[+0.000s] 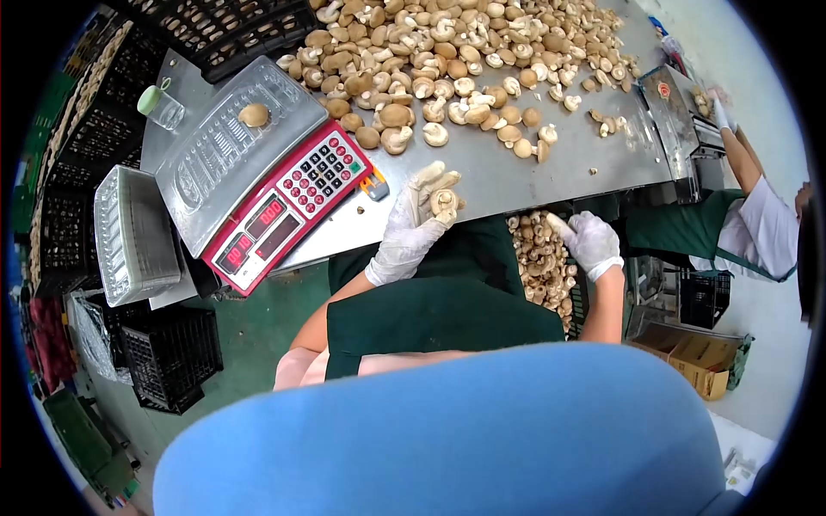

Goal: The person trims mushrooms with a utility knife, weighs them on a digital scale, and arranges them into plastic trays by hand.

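My left hand (pixel 413 225), in a white glove, is at the table's front edge with a mushroom (pixel 444 202) held in its fingers. To the right, my gloved right hand (pixel 589 241) is over a crate of mushrooms (pixel 544 271) below the table edge; its thumb and index finger are apart, and nothing shows between them. A large heap of brown-capped mushrooms (pixel 447 52) covers the back of the metal table (pixel 568 176). One mushroom (pixel 254 115) lies on the clear tray on top of the red scale (pixel 292 202), left of my left hand.
Clear plastic trays (pixel 138 232) are stacked left of the scale, near a green-capped container (pixel 161 107). Black crates (pixel 172 353) stand at the left. A co-worker (pixel 731 228) in a green apron is at the right, beside a metal machine (pixel 669 120). Cardboard boxes (pixel 699 357) sit at lower right.
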The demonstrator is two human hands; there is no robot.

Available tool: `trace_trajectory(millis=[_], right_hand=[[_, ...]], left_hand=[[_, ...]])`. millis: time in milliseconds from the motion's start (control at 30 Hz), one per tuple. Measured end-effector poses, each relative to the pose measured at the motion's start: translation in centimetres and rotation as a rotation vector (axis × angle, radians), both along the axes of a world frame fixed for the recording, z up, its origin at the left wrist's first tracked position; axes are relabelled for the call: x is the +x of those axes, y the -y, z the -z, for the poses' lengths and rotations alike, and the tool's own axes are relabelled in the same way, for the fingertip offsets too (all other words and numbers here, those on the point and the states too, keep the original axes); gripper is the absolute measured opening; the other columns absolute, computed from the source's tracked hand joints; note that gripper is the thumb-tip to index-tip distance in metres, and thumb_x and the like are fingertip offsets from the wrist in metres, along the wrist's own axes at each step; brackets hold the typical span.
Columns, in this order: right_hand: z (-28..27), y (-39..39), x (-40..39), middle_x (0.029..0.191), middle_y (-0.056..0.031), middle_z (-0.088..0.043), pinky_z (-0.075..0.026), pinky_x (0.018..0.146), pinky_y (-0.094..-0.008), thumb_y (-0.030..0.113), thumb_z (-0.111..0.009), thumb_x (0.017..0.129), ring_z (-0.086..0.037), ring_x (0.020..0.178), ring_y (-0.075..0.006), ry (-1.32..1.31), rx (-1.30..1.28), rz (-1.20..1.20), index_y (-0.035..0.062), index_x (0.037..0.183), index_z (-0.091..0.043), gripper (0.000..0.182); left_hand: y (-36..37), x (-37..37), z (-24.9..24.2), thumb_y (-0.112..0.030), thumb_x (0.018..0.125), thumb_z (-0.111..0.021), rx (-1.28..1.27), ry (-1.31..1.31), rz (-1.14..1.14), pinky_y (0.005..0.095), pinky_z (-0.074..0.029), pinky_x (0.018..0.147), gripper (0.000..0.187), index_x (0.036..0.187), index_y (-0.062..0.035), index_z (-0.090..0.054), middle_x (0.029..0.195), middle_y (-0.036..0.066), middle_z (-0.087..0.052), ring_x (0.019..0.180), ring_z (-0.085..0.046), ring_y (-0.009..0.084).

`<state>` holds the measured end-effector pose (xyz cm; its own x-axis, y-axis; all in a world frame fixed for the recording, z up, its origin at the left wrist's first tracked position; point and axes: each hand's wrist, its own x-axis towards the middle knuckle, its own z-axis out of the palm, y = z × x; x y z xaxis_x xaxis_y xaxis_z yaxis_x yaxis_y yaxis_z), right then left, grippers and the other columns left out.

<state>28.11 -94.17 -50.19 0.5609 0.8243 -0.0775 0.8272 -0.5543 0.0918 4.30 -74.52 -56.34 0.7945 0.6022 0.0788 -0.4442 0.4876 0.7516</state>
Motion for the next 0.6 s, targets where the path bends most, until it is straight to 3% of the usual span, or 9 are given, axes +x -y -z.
trace_trajectory(millis=[67,133,200,267,333,400,467,600], right_hand=[[0.7,-0.3,-0.8,0.091,-0.0136,-0.066,-0.052,0.070,-0.0458,0.051,-0.064,0.090,-0.066,0.083,-0.0338,-0.080,0.212,-0.048,0.0083,0.086,-0.070,0.043],[-0.5,-3.8,-3.4,0.094,-0.0115,-0.067,-0.053,0.075,-0.0425,0.041,-0.065,0.092,-0.065,0.088,-0.0327,-0.372,0.460,-0.088,0.0119,0.102,-0.071,0.031],[0.4,-7.9,-4.7,0.094,-0.0115,-0.067,-0.053,0.078,-0.0414,0.034,-0.065,0.092,-0.065,0.090,-0.0320,-0.440,0.604,-0.312,0.0108,0.105,-0.070,0.027],[2.4,-12.4,-5.9,0.094,-0.0113,-0.068,-0.054,0.080,-0.0416,0.031,-0.064,0.093,-0.065,0.090,-0.0320,-0.315,0.564,-0.503,0.0102,0.108,-0.068,0.026],[5.0,-16.8,-7.5,0.098,-0.0110,-0.068,-0.054,0.080,-0.0426,0.033,-0.061,0.094,-0.065,0.092,-0.0311,-0.459,0.514,-0.680,0.0107,0.108,-0.068,0.027],[5.3,-20.2,-10.7,0.098,-0.0114,-0.066,-0.053,0.079,-0.0428,0.039,-0.063,0.092,-0.065,0.091,-0.0307,-0.614,0.343,-0.700,0.0107,0.105,-0.065,0.031],[6.1,-21.9,-13.2,0.096,-0.0119,-0.064,-0.054,0.077,-0.0429,0.044,-0.065,0.089,-0.064,0.088,-0.0303,-0.422,0.240,-0.653,0.0107,0.101,-0.062,0.036],[10.2,-21.9,-13.5,0.093,-0.0106,-0.063,-0.053,0.071,-0.0437,0.034,-0.068,0.084,-0.065,0.086,-0.0298,-0.491,0.475,-0.545,0.0113,0.094,-0.058,0.027]], left_hand=[[-0.1,-0.2,0.3,0.001,0.091,-0.065,0.102,-0.068,-0.035,0.0271,-0.049,0.092,0.057,0.143,-0.0037,-0.042,0.131,0.011,-0.055,0.104,-0.059,0.0143],[-0.3,-0.5,0.5,0.001,0.091,-0.065,0.093,-0.134,-0.028,0.0261,-0.050,0.090,0.050,0.138,-0.0022,-0.047,0.124,0.008,-0.056,0.100,-0.058,0.0121],[-0.6,-0.9,0.7,-0.001,0.090,-0.067,0.108,-0.231,-0.058,0.0231,-0.049,0.085,0.038,0.127,0.0006,-0.055,0.106,0.002,-0.057,0.093,-0.055,0.0072],[-1.3,-2.5,1.8,-0.003,0.088,-0.068,0.129,-0.246,0.005,0.0221,-0.048,0.082,0.040,0.126,0.0006,-0.055,0.103,0.001,-0.058,0.091,-0.055,0.0067],[-1.8,-4.6,2.3,-0.009,0.086,-0.071,0.134,-0.276,0.007,0.0209,-0.046,0.079,0.041,0.124,0.0000,-0.057,0.100,0.000,-0.058,0.089,-0.054,0.0064],[-1.6,-7.1,1.4,-0.012,0.085,-0.072,0.141,-0.644,0.060,0.0217,-0.045,0.079,0.040,0.121,-0.0012,-0.059,0.098,-0.001,-0.059,0.088,-0.054,0.0065],[-1.1,-9.2,1.8,-0.016,0.085,-0.074,0.139,-0.665,-0.039,0.0237,-0.045,0.080,0.039,0.120,-0.0024,-0.061,0.101,0.000,-0.061,0.089,-0.054,0.0072],[-0.2,-11.3,1.1,-0.009,0.087,-0.072,0.002,-0.660,-0.170,0.0235,-0.046,0.084,0.037,0.122,-0.0019,-0.061,0.104,0.001,-0.063,0.092,-0.056,0.0075]])
